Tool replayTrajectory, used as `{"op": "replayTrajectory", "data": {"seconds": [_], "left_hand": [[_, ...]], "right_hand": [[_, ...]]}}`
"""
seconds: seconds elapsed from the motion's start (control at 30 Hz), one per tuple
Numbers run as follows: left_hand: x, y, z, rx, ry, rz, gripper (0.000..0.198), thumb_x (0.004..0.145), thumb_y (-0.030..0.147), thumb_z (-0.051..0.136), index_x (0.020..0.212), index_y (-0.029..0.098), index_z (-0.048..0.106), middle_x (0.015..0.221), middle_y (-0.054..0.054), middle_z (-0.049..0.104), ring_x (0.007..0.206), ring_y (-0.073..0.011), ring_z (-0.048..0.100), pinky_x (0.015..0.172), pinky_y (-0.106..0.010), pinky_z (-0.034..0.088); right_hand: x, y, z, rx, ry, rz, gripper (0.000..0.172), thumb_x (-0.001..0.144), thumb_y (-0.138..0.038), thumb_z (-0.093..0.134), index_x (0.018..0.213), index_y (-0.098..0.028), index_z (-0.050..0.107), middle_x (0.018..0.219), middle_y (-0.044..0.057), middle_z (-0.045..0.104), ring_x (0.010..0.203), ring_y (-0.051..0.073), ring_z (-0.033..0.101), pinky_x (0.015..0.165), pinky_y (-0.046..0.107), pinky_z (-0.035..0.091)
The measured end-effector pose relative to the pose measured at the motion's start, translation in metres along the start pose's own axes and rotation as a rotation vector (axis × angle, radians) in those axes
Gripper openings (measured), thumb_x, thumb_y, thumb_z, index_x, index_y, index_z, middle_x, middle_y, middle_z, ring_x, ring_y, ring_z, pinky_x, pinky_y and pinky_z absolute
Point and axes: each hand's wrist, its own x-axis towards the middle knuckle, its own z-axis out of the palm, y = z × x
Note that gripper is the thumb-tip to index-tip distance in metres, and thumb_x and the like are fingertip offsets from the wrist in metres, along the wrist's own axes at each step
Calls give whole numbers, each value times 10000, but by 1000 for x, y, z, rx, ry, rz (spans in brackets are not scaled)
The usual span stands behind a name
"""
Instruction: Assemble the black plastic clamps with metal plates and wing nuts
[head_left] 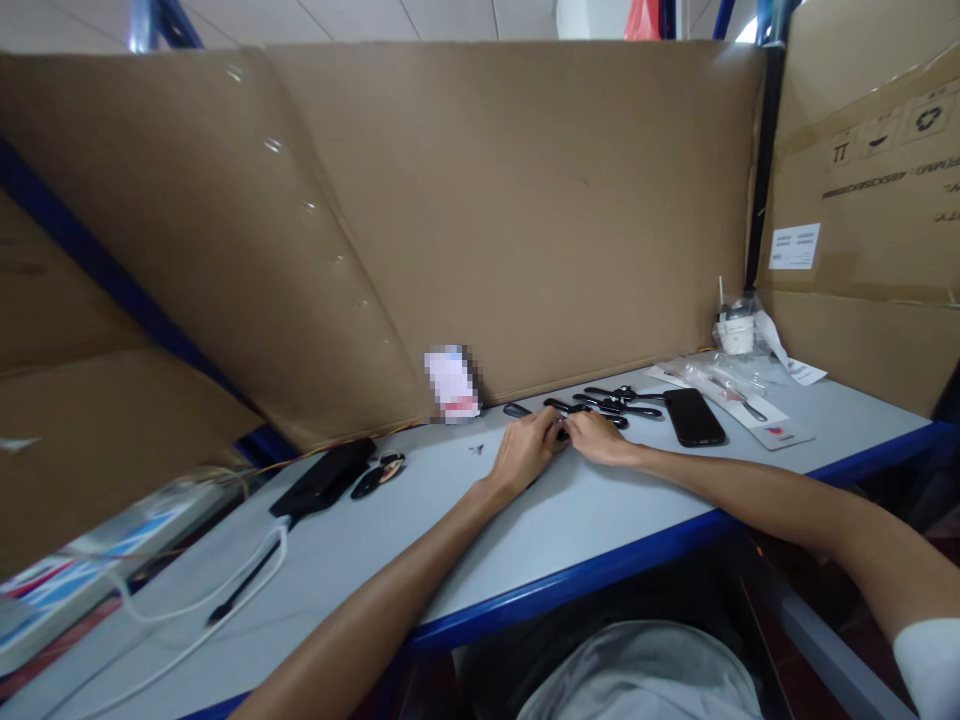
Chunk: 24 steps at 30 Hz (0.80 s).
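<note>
My left hand (525,448) and my right hand (598,436) rest together on the grey tabletop (465,540), fingertips meeting around a small dark part (561,432) that they pinch between them. The part is mostly hidden by my fingers. Just behind my hands lie several slim black pieces (611,402) scattered on the table. A black phone (694,416) lies face down to the right of my right hand.
A black pouch (324,478) with a white cable (202,600) sits at the left, beside two small dark oval items (379,474). Clear plastic bags (724,385) and a small white cup (735,330) stand at the right. Cardboard sheets (480,220) wall the table's back.
</note>
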Motion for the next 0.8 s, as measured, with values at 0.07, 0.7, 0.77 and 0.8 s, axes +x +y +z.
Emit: {"op": "replayTrajectory", "data": {"seconds": [0.07,0.7,0.77,0.8], "left_hand": [[-1,1,0,-18,22,76,192,989,239,464,970,221,654,946,-59,705,843,-191,661,720,-276,453],[-1,3,-4,-29,33,52,164,958,255,505,1005,212,656,953,-58,670,869,-201,631,738,-301,473],[-1,2,-3,-53,51,12,185,927,209,532,1085,209,627,918,-47,670,856,-201,632,741,-304,478],[0,1,-3,-65,62,-1,215,911,185,540,1113,204,613,905,-43,670,853,-201,633,748,-306,480]], "right_hand": [[1,1,1,10,4,6,412,1051,-255,338,1128,-143,728,1147,155,750,1094,267,692,825,301,471],[2,0,0,30,-11,4,409,1064,-277,345,1152,-152,724,1173,141,744,1115,250,682,844,286,464],[2,0,-1,37,-14,0,412,1065,-299,347,1146,-159,727,1168,136,746,1107,252,683,839,289,467],[1,0,-1,38,-15,2,417,1066,-308,346,1142,-160,729,1165,136,747,1100,254,684,835,291,468]]}}
